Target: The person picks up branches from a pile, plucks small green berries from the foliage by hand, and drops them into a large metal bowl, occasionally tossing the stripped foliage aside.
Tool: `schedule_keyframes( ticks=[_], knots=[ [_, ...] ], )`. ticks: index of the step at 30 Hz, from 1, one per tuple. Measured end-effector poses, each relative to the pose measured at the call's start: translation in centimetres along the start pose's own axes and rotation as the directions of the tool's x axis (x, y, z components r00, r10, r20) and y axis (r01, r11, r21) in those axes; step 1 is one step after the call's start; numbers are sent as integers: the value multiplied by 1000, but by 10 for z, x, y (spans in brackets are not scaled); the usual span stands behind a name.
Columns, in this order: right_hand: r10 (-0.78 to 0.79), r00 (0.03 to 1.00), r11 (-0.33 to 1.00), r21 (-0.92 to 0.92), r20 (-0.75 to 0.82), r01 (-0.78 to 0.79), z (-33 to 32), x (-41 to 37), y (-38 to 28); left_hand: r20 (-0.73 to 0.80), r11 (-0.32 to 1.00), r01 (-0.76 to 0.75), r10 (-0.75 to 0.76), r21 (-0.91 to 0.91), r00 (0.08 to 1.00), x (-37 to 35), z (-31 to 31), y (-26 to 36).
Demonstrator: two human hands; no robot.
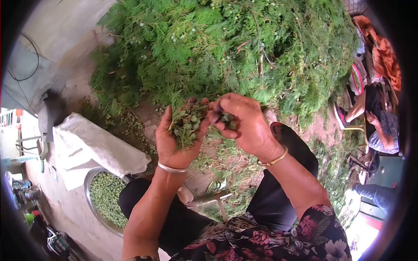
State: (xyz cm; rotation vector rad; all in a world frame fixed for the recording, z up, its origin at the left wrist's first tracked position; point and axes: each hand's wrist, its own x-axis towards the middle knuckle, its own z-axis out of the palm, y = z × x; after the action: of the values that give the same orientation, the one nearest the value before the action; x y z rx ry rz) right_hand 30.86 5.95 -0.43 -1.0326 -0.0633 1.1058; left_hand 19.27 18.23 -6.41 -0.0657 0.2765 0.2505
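Observation:
My left hand [170,147] is cupped palm up around a clump of small green cones with leafy sprigs [188,124]. Close beside it, my right hand [249,123] has its fingers curled round a few green cones [228,120]. The fingertips of both hands nearly meet; whether they touch is hard to tell. Beyond them rises a large heap of cut conifer branches [217,52] with small pale cones among the foliage. Low on the left stands a round metal basin [90,198] filled with picked green cones [106,195].
A white sack [98,143] lies by the basin. Loose cones [130,126] and green scraps [235,161] litter the ground. Another person [381,117] sits at the right, near an orange cloth [383,52]. Tools and machine parts [54,241] line the lower left.

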Motion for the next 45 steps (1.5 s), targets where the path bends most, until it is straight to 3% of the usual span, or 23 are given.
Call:
schedule_keyframes(
  ticks=[1,4,5,7,10,15,17,18,20,23,25,27,28,29,31,33,35,36,38,39,41,43,45],
  knots=[
    [6,1000,1000,0,8,-6,0,2,3,-2,1000,-9,9,1,1000,0,1,0],
    [-263,965,873,-431,-19,230,1,2,9,23,999,15,-14,-31,1000,0,2,-3],
    [-267,963,871,-435,-28,229,4,2,15,79,997,49,-44,-55,996,-1,1,-3],
    [-534,833,536,-704,147,467,1,6,27,146,990,111,-98,-83,984,-1,-2,-5],
    [-500,848,361,-848,177,389,-8,15,38,-5,997,75,-75,34,997,-1,-10,-6],
    [-470,869,370,-859,156,354,-6,11,34,-52,1000,27,-26,13,998,0,-4,-8],
    [-387,918,694,-626,91,355,-1,10,24,115,993,114,-113,-1,987,-1,-8,-2],
    [-379,920,700,-618,102,357,0,10,16,109,995,99,-99,2,989,-1,-7,-2],
    [-76,997,996,-44,-26,75,-2,9,-1,-34,996,-19,22,85,999,1,-1,-5],
    [-22,997,981,193,73,8,-6,6,-7,1,998,-34,34,57,999,1,4,-4],
    [-17,992,981,192,124,-7,-4,6,-6,-18,998,-51,51,43,999,0,3,-1],
    [-52,995,995,-80,87,59,-1,5,-3,115,986,88,-72,-143,991,0,-3,2],
    [-102,993,917,-380,65,119,-3,6,3,103,995,75,-68,-65,992,0,-4,3],
    [-100,993,917,-380,68,118,-3,6,9,102,995,71,-65,-65,993,-1,-1,2],
    [-423,857,504,-709,295,493,-2,7,24,8,1000,28,-28,-4,1000,-1,6,-1],
    [-438,864,458,-765,249,452,-3,11,38,-10,998,2,-1,63,1000,0,8,-4],
    [-563,751,254,-792,346,555,-3,12,42,-27,991,-23,27,129,999,0,8,-5],
    [-562,751,255,-792,346,555,-2,11,39,-40,995,-7,11,97,999,1,6,-5],
    [-367,911,452,-820,187,350,0,7,30,-54,998,7,-4,64,999,0,5,-4],
    [-366,912,454,-819,187,350,-1,8,28,-28,1000,8,-7,28,1000,-2,5,-3],
    [-365,925,675,-653,109,343,-4,12,23,-2,1000,7,-7,-9,1000,-3,7,-3],
    [-370,921,662,-662,119,352,-2,11,23,-17,997,-14,15,71,1000,-4,10,-3],
    [-563,791,438,-724,241,533,-1,11,34,10,999,14,-14,42,1000,-2,4,-1]
  ],
)
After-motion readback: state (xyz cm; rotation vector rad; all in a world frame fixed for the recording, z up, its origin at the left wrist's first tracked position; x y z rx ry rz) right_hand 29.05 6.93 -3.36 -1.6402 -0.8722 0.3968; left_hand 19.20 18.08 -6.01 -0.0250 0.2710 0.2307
